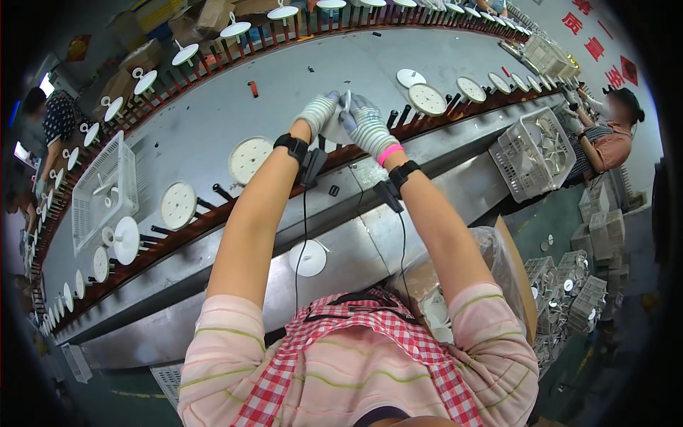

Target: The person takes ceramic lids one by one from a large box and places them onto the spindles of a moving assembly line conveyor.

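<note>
- White piece (333, 130) is held between the left hand (319, 112) and the right hand (366, 127), over the near row of pegs (222, 191). Its full shape I cannot tell, because the gloved hands cover much of it.
- Step in hand, as I judge it: handling or adjusting this one piece, which seems not yet resting on the row of pegs.
- Next move, I think, calls for a firm hold from both sides and a level angle, so that the piece does not knock against the row of pegs.
- Left hand: fingers are bent inward, closed on the piece from its left side.
- Right hand: fingers are curled and seem to pinch the piece near its upper part; the exact contact of each fingertip is too small to tell.
- Along the row of pegs, one round plate with holes (250, 158) is to the left, another plate (427, 99) to the right.
- Beyond the row of pegs, a small red thing (252, 89) lies on the tabletop (327, 53).
</note>
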The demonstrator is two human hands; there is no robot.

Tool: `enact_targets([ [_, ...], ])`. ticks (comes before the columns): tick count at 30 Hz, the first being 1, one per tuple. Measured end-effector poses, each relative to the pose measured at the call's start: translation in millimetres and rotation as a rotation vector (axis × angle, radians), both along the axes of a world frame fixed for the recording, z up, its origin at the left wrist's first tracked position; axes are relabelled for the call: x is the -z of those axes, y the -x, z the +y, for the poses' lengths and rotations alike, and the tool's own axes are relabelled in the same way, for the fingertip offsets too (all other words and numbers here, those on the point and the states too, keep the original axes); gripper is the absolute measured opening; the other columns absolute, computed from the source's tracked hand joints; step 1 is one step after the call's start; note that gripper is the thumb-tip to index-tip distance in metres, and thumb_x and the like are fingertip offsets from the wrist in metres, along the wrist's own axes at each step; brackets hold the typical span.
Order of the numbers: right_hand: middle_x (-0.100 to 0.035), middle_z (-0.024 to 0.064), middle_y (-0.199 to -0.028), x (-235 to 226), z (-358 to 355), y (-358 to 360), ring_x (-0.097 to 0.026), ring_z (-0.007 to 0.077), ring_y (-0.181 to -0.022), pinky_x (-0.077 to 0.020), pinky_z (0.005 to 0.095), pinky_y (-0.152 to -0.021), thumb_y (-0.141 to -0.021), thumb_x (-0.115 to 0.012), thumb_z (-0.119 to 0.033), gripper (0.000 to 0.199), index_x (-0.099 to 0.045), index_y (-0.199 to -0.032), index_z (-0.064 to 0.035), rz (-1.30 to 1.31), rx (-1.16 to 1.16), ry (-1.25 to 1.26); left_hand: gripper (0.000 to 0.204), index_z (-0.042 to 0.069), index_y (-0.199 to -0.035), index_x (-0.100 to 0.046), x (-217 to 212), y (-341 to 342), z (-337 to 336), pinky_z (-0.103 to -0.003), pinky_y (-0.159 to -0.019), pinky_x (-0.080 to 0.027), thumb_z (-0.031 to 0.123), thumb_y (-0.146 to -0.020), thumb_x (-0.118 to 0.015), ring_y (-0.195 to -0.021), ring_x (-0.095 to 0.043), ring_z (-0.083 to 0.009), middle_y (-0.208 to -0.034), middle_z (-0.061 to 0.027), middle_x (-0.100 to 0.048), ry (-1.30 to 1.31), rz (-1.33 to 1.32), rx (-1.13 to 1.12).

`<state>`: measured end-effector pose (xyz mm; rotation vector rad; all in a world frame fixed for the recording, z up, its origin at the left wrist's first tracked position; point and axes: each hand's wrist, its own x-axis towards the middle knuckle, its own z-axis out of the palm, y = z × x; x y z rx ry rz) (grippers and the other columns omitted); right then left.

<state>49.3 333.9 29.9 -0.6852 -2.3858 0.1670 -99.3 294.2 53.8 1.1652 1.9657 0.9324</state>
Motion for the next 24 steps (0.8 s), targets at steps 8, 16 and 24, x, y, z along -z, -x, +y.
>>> enact_targets([
  [8, -0.058, 0.0193, -0.106, -43.2, -27.7, 49.5, -0.052, 0.0359, -0.103, -0.0399, 0.0409, -0.090, -0.086, -0.037, -0.034, 0.042, -0.056, -0.110, -0.0046, -0.089, 0.211, 0.692, 0.057, 0.004, -0.106, -0.059, -27.8, 7.2, -36.1, -0.043, -0.091, -0.040, 0.051, -0.084, -0.035, -0.105, -0.050, -0.0400, -0.111, -0.0239, -0.054, 0.321, 0.594, -0.029],
  [16, -0.061, 0.0216, -0.097, -47.1, -43.7, 78.1, -0.057, 0.0372, -0.094, -0.0442, 0.0433, -0.083, -0.083, -0.043, -0.038, 0.040, -0.065, -0.092, -0.0064, -0.289, 0.165, 0.490, 0.049, 0.000, -0.094, -0.064, -26.9, 20.6, -93.1, -0.042, -0.084, -0.043, 0.040, -0.084, -0.038, -0.098, -0.055, -0.0368, -0.105, -0.0245, -0.057, 0.158, 0.460, -0.337],
  [24, -0.060, 0.0190, -0.099, -30.6, -135.1, -28.3, -0.058, 0.0296, -0.092, -0.0440, 0.0404, -0.081, -0.078, -0.054, -0.037, 0.047, -0.056, -0.107, -0.0007, 0.064, -0.496, 0.409, 0.039, -0.005, -0.098, -0.060, 10.3, 104.5, -145.2, -0.040, -0.071, -0.044, 0.028, -0.080, -0.051, -0.074, -0.055, -0.0273, -0.089, -0.0264, -0.059, -0.133, 0.444, -0.226],
])
